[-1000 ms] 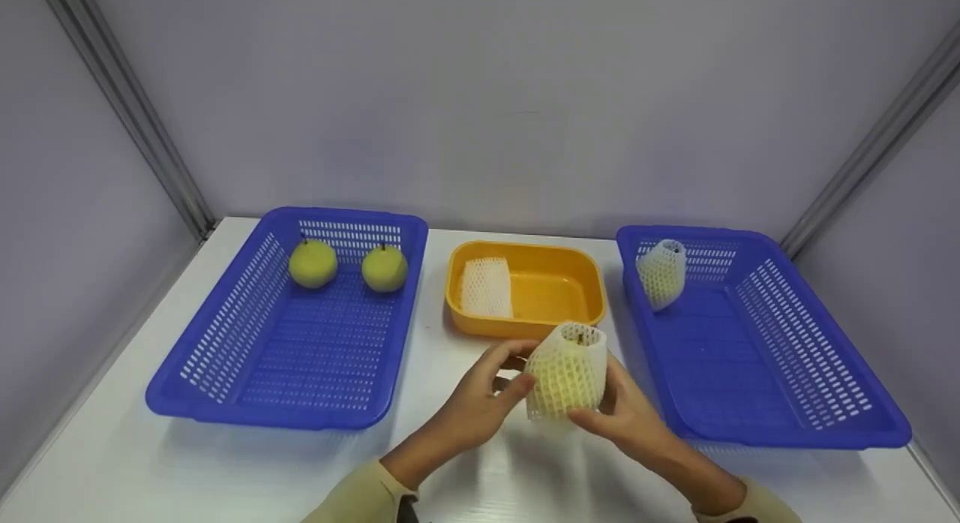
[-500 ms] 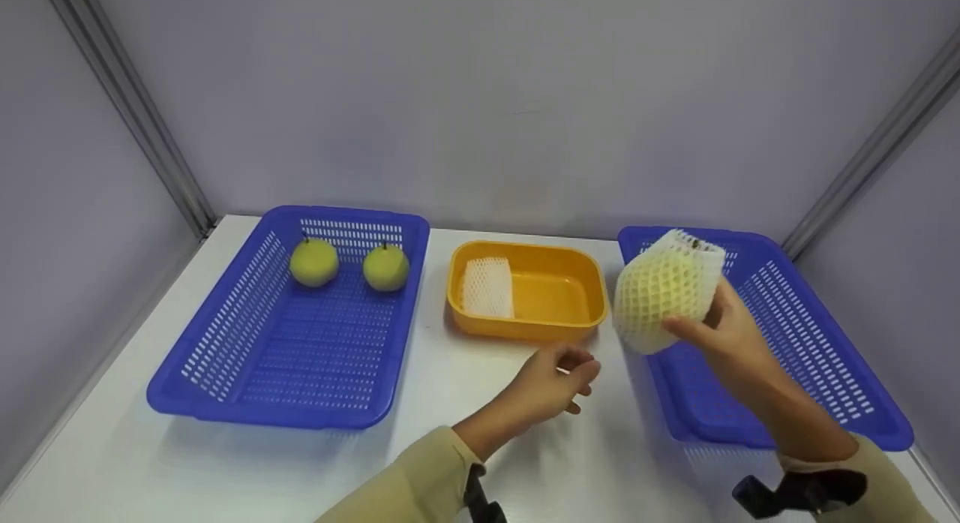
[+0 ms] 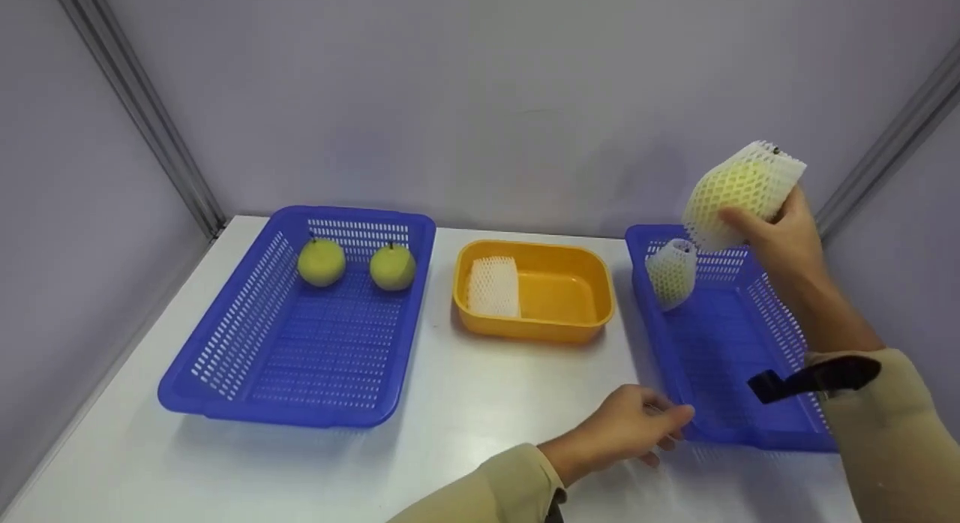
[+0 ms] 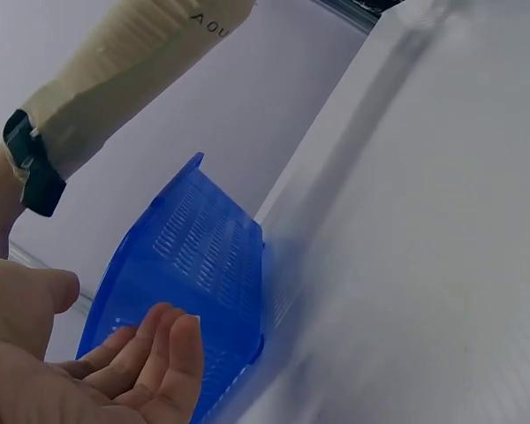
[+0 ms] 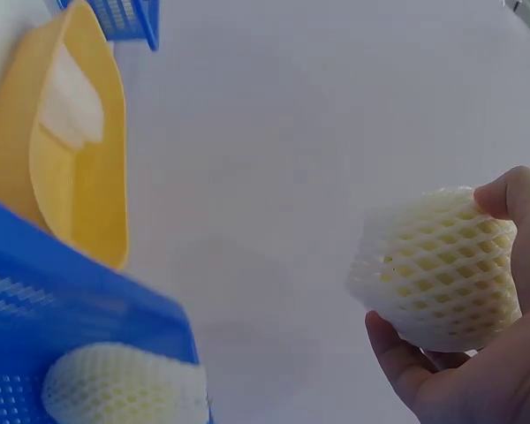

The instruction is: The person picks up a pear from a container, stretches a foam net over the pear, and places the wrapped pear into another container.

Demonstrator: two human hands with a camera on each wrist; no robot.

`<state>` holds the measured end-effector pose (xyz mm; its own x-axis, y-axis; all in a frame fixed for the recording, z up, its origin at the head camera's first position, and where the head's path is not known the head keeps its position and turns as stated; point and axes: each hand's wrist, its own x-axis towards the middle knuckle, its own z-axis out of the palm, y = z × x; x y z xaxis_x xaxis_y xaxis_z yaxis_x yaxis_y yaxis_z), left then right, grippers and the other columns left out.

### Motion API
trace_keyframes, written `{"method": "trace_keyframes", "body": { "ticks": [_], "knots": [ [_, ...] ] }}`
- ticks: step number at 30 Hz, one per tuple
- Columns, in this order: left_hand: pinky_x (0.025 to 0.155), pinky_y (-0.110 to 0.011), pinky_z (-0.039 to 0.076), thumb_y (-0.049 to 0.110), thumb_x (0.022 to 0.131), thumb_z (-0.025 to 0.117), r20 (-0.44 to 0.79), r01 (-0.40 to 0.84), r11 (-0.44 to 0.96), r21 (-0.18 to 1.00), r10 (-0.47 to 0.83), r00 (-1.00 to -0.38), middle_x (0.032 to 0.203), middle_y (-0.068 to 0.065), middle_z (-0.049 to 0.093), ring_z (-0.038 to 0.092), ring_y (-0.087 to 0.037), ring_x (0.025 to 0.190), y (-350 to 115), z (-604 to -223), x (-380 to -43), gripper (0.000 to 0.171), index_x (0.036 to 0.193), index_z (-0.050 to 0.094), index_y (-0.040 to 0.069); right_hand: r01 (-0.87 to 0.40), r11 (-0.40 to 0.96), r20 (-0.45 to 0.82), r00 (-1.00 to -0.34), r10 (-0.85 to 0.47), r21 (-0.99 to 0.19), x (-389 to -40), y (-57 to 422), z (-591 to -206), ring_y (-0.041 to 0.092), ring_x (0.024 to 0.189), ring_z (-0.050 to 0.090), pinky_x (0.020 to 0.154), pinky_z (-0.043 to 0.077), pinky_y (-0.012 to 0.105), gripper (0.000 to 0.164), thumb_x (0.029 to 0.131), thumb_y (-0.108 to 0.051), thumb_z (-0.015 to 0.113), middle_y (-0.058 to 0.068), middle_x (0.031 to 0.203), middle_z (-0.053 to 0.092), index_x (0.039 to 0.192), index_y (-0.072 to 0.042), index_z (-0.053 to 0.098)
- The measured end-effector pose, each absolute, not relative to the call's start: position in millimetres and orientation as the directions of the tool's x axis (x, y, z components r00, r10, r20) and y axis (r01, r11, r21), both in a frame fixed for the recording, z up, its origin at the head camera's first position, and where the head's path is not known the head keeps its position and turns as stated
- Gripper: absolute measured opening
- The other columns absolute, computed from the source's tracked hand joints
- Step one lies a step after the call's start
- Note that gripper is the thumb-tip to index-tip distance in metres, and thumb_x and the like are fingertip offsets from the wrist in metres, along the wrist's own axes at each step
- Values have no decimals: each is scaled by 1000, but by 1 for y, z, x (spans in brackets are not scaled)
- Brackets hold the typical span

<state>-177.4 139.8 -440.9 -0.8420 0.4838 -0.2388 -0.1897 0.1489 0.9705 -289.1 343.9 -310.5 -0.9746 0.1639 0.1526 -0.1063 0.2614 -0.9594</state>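
Netted fruit — between right fingers

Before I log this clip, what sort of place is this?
Probably a small enclosed workstation: plain wall panels meet at metal corner posts behind and beside a white table. The right hand holds a net-wrapped fruit. Whether it belongs to a lab or a workplace, I can't tell.

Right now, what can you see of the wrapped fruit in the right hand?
The wrapped fruit is pale yellow, inside a white mesh sleeve that looks like soft foam. The sleeve's open end tilts up and rightward in the head view, a dark stem tip showing there. The right hand grips it in the air, thumb across the near side, apart from the right-hand blue basket.
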Motion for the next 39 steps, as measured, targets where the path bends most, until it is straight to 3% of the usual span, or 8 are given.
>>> {"method": "trace_keyframes", "body": {
  "ticks": [3, 7, 14, 19, 26, 35, 39],
  "knots": [
    [55, -33, 59, 23, 98, 71, -228, -194, 120, 974, 471, -852, 80, -7, 74, 69, -15, 69, 146, -444, -176, 19, 88, 69, 6, 4, 361, 83, -970, 228, -933, -305, 359, -315, 25, 133, 44, 112, 43, 34, 85, 99, -36, 67, 13, 150, 38, 160, -10, 14],
    [54, -32, 59, 17, 97, 71, -221, -202, 91, 975, 455, -863, 78, -7, 73, 68, -15, 67, 152, -446, -176, 17, 85, 68, 6, 117, 460, 25, -957, 290, -880, -324, 379, -330, 29, 133, 43, 114, 41, 43, 94, 97, -47, 65, 19, 153, 33, 160, -6, 8],
    [52, -30, 57, 13, 97, 71, -226, -215, 75, 974, 455, -861, 77, -6, 74, 66, -13, 64, 154, -447, -175, 17, 82, 68, 6, 220, 551, -40, -947, 319, -805, -342, 408, -375, 41, 133, 40, 112, 40, 53, 98, 95, -42, 68, 31, 150, 32, 155, 7, 9],
    [50, -27, 55, 15, 97, 71, -238, -216, 101, 971, 445, -863, 77, -5, 74, 65, -11, 62, 153, -445, -176, 19, 79, 67, 7, 245, 583, -113, -961, 254, -774, -349, 419, -403, 51, 133, 38, 110, 41, 59, 98, 94, -31, 68, 42, 148, 28, 152, 16, 4],
    [47, -24, 49, 18, 96, 72, -245, -190, 167, 967, 434, -867, 72, 0, 72, 64, -9, 61, 155, -443, -176, 21, 78, 67, 9, 240, 682, -153, -971, 186, -691, -352, 425, -429, 51, 122, 45, 103, 46, 59, 94, 90, -29, 71, 43, 137, 36, 144, 25, 16],
    [48, -23, 46, 20, 96, 72, -265, -199, 193, 961, 427, -864, 72, 0, 72, 65, -12, 64, 153, -442, -178, 23, 77, 67, 10, 183, 685, -195, -979, 60, -705, -348, 421, -438, 53, 128, 43, 108, 37, 67, 90, 97, -38, 67, 41, 142, 38, 147, 20, 21],
    [49, -23, 45, 22, 96, 72, -277, -202, 213, 956, 430, -859, 75, -2, 73, 65, -13, 65, 154, -442, -178, 22, 78, 67, 10, 166, 703, -182, -982, 53, -691, -349, 419, -440, 53, 127, 44, 107, 39, 66, 88, 98, -38, 65, 42, 140, 38, 146, 21, 21]
  ]
}}
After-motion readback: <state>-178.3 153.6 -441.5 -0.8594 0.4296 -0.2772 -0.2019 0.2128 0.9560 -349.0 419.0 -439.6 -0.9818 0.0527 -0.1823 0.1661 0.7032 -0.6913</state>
